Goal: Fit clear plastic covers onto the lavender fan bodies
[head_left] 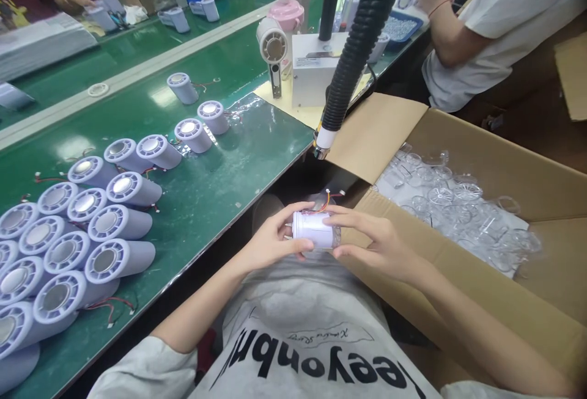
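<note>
Cylinder is up in front of the shirt, between both hands, off the table. Long axis runs left to right across the body, close to level, so each hand has one end. Left hand grips the left end: thumb on the near side, fingers round the far side. Right hand pinches the right end, fingers on top, thumb below; that end looks see-through, but fingers partly cover it, can't tell if it's a separate part. Neither hand is nearer, both touch. Wires stick up from the far side, between the hands, clear of the left thumb. Box with clear parts lies to the right and beyond, so right hand is the nearer one to it. Other cylinders lie in a group on the table, left side, ends tipped up toward the person; left arm is the closer one there. Hose hangs down past the table edge, its tip beyond the cylinder in view, not touching either hand; depth gap unclear.
</note>
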### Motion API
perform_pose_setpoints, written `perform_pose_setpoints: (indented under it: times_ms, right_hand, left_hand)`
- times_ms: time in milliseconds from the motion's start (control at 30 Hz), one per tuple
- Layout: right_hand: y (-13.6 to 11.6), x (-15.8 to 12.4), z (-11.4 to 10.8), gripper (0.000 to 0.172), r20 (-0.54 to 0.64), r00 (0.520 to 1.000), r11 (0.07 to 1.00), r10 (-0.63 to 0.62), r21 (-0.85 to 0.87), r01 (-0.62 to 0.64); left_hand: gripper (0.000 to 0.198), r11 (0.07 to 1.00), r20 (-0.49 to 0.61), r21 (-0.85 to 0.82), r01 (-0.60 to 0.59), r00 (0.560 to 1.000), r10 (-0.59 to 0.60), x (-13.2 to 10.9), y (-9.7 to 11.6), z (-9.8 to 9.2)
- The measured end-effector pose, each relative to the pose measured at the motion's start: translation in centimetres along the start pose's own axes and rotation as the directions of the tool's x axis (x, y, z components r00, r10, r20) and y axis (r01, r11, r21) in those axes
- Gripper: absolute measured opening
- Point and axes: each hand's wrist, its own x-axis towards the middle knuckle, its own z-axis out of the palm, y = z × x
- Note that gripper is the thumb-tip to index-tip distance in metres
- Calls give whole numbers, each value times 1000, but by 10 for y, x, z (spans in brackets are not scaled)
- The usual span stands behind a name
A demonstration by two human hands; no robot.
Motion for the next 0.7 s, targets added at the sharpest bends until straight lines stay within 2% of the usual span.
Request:
perform_pose_setpoints:
  times_ms: [133, 267, 533, 700]
  right_hand:
    - [-4, -1, -1, 35, 10, 999, 997, 53, 53, -53]
    - [-8, 1, -1, 36, 48, 985, 966, 167, 191, -174]
    - [-11, 3, -1, 34, 110, 956, 889, 273, 351, -294]
    - [-11, 5, 1, 34, 156, 926, 793, 344, 480, -375]
  left_hand:
    - [72, 993, 38, 67, -99, 995, 97, -3, 2, -3]
    - [76, 965, 65, 169, -202, 979, 194, -6, 4, -5]
    - [74, 927, 92, 257, -272, 962, 257, -11, 2, -8]
    - [74, 916, 112, 278, -289, 957, 268, -10, 3, -8]
